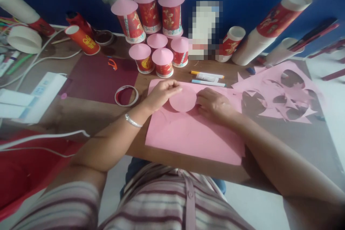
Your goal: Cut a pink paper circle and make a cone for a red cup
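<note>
Disc (183,100) of pink paper sits at mid-surface, held between both hands just over a larger pink sheet (194,136). Its outline is round, so no long axis can be told. The broad face points up toward the camera, and a shadow lies on the sheet under its left edge. Colour is a plain, even pink with no print, and the rim looks cleanly cut.

Left hand (161,94) is clenched on the upper left rim of the disc, fingertips pinched over it. A silver bangle (132,120) sits on that wrist. Right hand (214,105) grips the right rim, fingers curled down over it.

Three markers (207,78) lie just beyond the pink sheet. Further back stand red cups with pink cone lids (162,61). A tape roll (126,95) lies left of the left hand, apart from it. A cut-out sheet (280,95) with round holes lies to the right on the brown surface (107,115).
</note>
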`<state>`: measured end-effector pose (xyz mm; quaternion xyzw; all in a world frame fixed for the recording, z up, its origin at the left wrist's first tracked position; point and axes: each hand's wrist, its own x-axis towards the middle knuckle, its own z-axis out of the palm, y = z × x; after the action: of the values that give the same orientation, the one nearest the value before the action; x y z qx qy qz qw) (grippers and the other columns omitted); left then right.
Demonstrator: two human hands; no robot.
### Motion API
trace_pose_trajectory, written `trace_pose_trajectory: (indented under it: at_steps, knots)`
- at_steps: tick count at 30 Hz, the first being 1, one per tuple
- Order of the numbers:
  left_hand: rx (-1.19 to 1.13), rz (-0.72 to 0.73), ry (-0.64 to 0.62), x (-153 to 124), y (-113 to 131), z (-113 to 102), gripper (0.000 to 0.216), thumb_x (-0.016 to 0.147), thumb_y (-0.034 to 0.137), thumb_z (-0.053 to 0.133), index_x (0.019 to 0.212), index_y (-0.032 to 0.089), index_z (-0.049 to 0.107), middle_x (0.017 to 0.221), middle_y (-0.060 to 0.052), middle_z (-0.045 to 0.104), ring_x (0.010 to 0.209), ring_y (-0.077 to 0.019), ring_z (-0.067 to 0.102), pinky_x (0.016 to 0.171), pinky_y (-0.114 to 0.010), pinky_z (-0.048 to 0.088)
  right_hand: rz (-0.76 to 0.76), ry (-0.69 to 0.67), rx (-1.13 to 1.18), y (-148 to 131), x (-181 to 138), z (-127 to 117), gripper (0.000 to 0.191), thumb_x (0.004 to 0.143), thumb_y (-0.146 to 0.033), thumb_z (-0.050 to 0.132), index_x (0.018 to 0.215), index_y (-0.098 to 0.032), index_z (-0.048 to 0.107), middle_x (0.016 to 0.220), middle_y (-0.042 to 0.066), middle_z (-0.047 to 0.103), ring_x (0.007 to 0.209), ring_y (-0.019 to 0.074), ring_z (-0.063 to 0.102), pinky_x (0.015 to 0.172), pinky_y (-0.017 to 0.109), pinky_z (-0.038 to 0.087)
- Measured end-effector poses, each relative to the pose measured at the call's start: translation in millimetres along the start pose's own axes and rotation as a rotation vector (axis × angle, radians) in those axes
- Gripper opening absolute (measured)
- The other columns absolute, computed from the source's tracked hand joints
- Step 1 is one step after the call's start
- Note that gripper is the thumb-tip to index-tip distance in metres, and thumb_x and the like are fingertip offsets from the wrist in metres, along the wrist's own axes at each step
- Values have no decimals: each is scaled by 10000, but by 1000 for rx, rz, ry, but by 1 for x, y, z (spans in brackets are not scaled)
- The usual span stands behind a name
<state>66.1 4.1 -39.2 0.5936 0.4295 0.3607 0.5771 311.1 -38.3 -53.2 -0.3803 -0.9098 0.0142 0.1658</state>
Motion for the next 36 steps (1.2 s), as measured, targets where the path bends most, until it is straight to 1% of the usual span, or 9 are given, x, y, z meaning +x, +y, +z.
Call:
trace_pose_trajectory:
  at_steps: [6, 11, 14, 18, 22, 24, 27, 31, 36]
  knots:
    - [10, -28, -21, 2, 0, 0, 384, 772, 510, 825, 818, 164, 666, 802, 8, 638, 786, -134, 531, 811, -291, 434, -53, -130, -226, 18, -18, -21, 293, 901, -34, 531, 1044, -159, 755, 897, 110, 700, 860, 252, 599, 758, 357, 427]
    - [12, -31, -72, 2, 1, 0, 398, 754, 493, 856, 886, 160, 682, 859, -5, 677, 819, -139, 586, 834, -296, 465, 112, -175, -205, 31, -34, -40, 279, 874, -36, 572, 1009, -189, 762, 900, 94, 724, 862, 251, 649, 718, 342, 433]
    - [23, -7, -81, -1, 2, 2, 406, 784, 426, 849, 1037, 159, 675, 816, 10, 654, 764, -125, 591, 762, -271, 457, 310, -34, 143, 20, -25, -39, 151, 960, -270, 650, 1039, -205, 762, 992, 100, 768, 862, 244, 690, 701, 340, 484]
    - [-22, 92, -82, -9, 8, 9, 471, 860, 358, 802, 1237, 179, 584, 785, 35, 629, 699, -109, 574, 681, -244, 446, 565, 92, 798, -3, -3, -27, 401, 914, -560, 726, 1114, -213, 757, 985, 77, 781, 798, 210, 688, 689, 335, 536]
    - [-37, 196, -127, -16, 14, 9, 467, 883, 333, 797, 1268, 193, 573, 778, 35, 612, 674, -101, 544, 626, -232, 409, 605, -19, 1026, -12, 7, -24, 412, 890, -601, 747, 829, -194, 749, 742, 28, 712, 655, 156, 601, 607, 296, 475]
    - [-71, 191, -100, -16, 15, 5, 411, 907, 358, 773, 1243, 207, 592, 753, 44, 567, 638, -96, 495, 598, -236, 377, 581, 15, 948, -8, 4, -25, 388, 946, -552, 693, 802, -197, 756, 744, 38, 729, 672, 167, 628, 630, 305, 491]
    - [-92, 146, -14, -12, 12, -1, 327, 926, 391, 736, 1174, 213, 619, 732, 47, 502, 617, -96, 422, 590, -247, 343, 530, 188, 574, 0, -4, -21, 251, 1012, -384, 618, 958, -202, 782, 876, 73, 783, 755, 209, 680, 701, 351, 533]
    - [-41, 107, -31, -7, 5, -1, 321, 936, 410, 698, 1162, 200, 608, 738, 40, 478, 630, -109, 403, 602, -253, 343, 288, 253, 74, 6, -10, -9, 233, 1010, -191, 593, 1190, -168, 738, 1157, 152, 788, 1045, 298, 694, 853, 423, 547]
    - [145, 131, -129, -11, 1, 4, 291, 1008, 397, 585, 1223, 203, 565, 763, 34, 511, 632, -117, 431, 592, -246, 360, 109, 161, -152, 9, -11, -5, 271, 1020, -95, 527, 907, -196, 752, 909, 78, 782, 848, 236, 664, 748, 365, 478]
